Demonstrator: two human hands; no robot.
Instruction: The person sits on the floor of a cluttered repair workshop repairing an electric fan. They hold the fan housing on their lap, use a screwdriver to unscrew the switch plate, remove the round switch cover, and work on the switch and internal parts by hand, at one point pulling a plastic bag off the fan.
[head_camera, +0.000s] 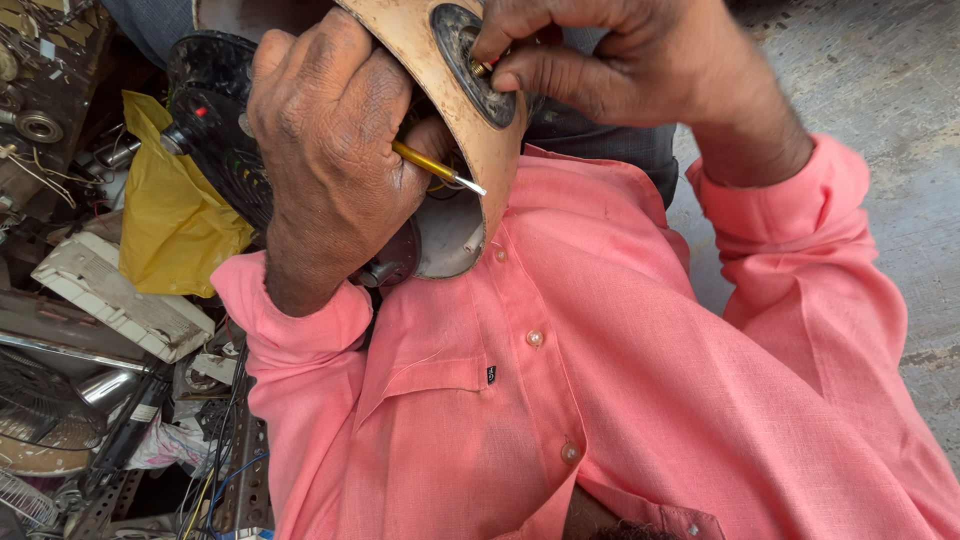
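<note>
Pink woven shirt (620, 380) filling most of the head view; buttoned front, stitched chest pocket, sleeves cuffed at both wrists. Grey concrete floor (880, 90) at upper right, rough and stained. Heap of scrap at left: crumpled yellow plastic bag (175, 215), white ribbed plastic casing (110, 295), wire fan grille (40, 410), loose wires, perforated metal bracket.

Tan curved metal housing (480, 130) held up close before the chest, at top centre; dished shape, worn and scuffed surface, long axis running from upper left down to lower right, pale hollow inner side facing down-left. Dark round hub plate (470, 65) set into its outer face, grimy, ring-shaped. Black dusty part (215, 120) behind it at upper left, with a small red mark.

Left hand (335, 150) curled tight, fingers folded, knuckles toward the camera, clamped around a yellow-handled screwdriver (435, 167); shaft pointing right and slightly down, silver tip touching the housing's edge. Also bracing the housing from behind.

Right hand (610, 60) nearly closed, thumb and fingertips pinching a small brass-coloured fitting (482, 68) at the centre of the hub plate; remaining fingers bent
</note>
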